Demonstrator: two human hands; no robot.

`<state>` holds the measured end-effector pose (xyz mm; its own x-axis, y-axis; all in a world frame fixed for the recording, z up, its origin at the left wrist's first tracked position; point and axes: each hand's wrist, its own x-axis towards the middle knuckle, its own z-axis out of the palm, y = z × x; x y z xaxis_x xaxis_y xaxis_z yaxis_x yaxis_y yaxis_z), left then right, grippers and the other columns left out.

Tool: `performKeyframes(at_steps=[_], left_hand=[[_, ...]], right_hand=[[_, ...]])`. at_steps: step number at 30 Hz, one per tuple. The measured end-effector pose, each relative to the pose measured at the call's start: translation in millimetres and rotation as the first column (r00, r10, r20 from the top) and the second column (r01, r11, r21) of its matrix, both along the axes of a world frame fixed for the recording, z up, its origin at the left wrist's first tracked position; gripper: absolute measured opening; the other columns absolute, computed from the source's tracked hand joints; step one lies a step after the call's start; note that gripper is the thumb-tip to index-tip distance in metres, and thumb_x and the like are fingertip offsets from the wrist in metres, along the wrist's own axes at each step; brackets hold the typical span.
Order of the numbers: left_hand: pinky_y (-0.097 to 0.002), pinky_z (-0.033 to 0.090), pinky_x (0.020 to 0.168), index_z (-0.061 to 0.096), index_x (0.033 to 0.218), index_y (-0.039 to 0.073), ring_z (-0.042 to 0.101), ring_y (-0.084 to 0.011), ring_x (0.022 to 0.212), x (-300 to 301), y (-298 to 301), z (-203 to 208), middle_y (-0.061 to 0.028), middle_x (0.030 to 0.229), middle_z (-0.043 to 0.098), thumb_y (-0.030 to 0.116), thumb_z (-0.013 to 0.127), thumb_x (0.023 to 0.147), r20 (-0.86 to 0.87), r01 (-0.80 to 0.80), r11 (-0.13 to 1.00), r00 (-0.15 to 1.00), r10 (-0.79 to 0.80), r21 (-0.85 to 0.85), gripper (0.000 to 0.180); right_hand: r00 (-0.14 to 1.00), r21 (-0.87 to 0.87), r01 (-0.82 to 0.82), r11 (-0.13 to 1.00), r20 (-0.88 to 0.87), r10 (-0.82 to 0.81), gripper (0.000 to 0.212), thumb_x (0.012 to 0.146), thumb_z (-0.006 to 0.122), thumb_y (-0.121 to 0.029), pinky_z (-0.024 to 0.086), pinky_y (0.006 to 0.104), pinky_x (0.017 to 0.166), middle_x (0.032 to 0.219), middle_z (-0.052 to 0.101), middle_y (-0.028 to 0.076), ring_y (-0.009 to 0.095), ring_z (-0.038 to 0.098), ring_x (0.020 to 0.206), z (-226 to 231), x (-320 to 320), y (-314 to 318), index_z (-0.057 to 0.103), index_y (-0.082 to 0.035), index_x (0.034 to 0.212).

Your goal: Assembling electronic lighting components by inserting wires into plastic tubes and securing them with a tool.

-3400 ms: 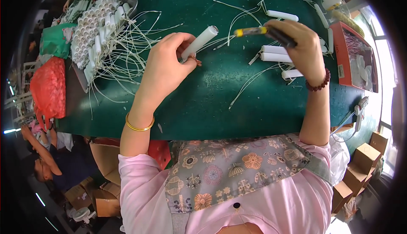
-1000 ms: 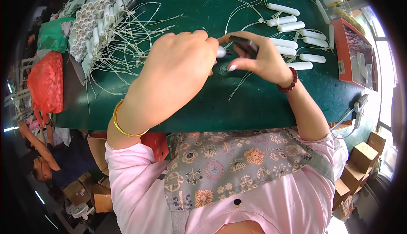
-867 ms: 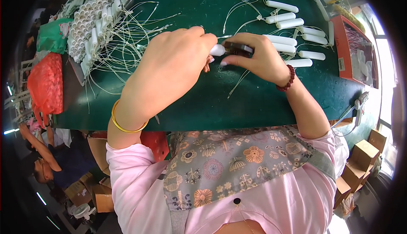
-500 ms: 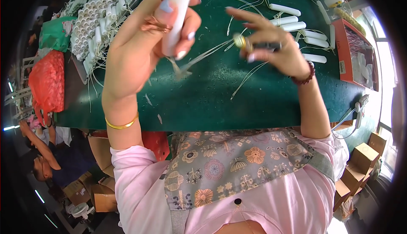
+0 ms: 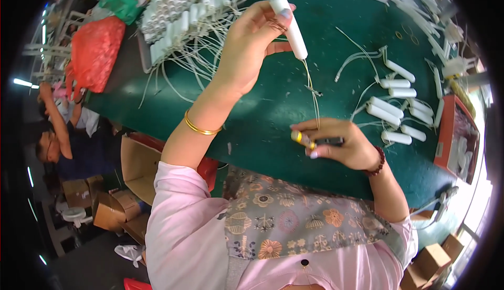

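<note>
My left hand (image 5: 249, 48) is closed around a white plastic-looking cylinder (image 5: 295, 37), held tilted above the green table. Two thin pale wires (image 5: 313, 98) come out of its lower end and run straight down to my right hand (image 5: 344, 140). Between them, partway down, sits a small dark scrap or knot. The fingers of my right hand close on a short tool with a yellow end and a black end (image 5: 329, 141), whose exact kind I cannot make out. The wires pass behind those fingers, so their ends are hidden. Several similar white cylinders (image 5: 385, 112) with wires lie to the right.
A tray (image 5: 144, 54) packed with white wired cylinders stands at the far left, beside a red bag (image 5: 96, 54) and a green bag (image 5: 125, 0). An orange-red box (image 5: 455, 138) is at the table's right edge. Another person (image 5: 58, 143) works at left, near cardboard boxes.
The view has shifted. My left hand has turned the cylinder so that it leans the other way, farther from the camera. The wires now stretch straight toward my right hand, whose fingers have drawn together.
</note>
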<state>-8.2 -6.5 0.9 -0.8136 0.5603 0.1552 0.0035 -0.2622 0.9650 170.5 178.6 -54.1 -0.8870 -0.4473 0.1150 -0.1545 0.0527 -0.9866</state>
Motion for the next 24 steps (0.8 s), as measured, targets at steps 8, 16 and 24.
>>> performKeyframes(at_steps=[8,16,24], left_hand=[[-0.0317,0.060,0.073,0.074,0.110,0.000,0.073,-0.0193,0.086,-192,-71,-2,-0.0088,0.098,0.074,0.021,0.069,0.093,-0.152,-0.254,0.903,0.965,0.214,-0.347,0.027],[-0.0290,0.056,0.069,0.076,0.104,0.006,0.072,-0.0157,0.074,-257,-61,-37,-0.0113,0.086,0.075,0.026,0.078,0.083,-0.590,-0.582,0.397,0.799,0.116,-0.709,0.029],[-0.0379,0.055,0.069,0.075,0.091,0.005,0.068,-0.0277,0.075,-6,89,-38,-0.0107,0.083,0.069,0.013,0.068,0.086,-0.725,-0.007,0.882,0.572,-0.384,-0.472,0.011]], right_hand=[[0.910,-0.073,-0.328,0.942,0.242,0.336,0.026,0.091,0.077,-0.017,0.051,0.0402,0.103,0.148,0.053,0.022,0.030,0.063,0.125,-3,4,1,0.076,0.004,0.108],[0.900,-0.017,-0.385,0.923,0.213,0.379,0.031,0.091,0.077,-0.016,0.053,0.0375,0.097,0.142,0.059,0.018,0.030,0.063,0.120,-11,2,4,0.071,0.007,0.112],[0.909,-0.155,-0.384,0.910,0.109,0.402,0.026,0.093,0.075,-0.013,0.052,0.0385,0.094,0.130,0.066,0.020,0.031,0.065,0.116,-4,0,21,0.070,0.008,0.108]])
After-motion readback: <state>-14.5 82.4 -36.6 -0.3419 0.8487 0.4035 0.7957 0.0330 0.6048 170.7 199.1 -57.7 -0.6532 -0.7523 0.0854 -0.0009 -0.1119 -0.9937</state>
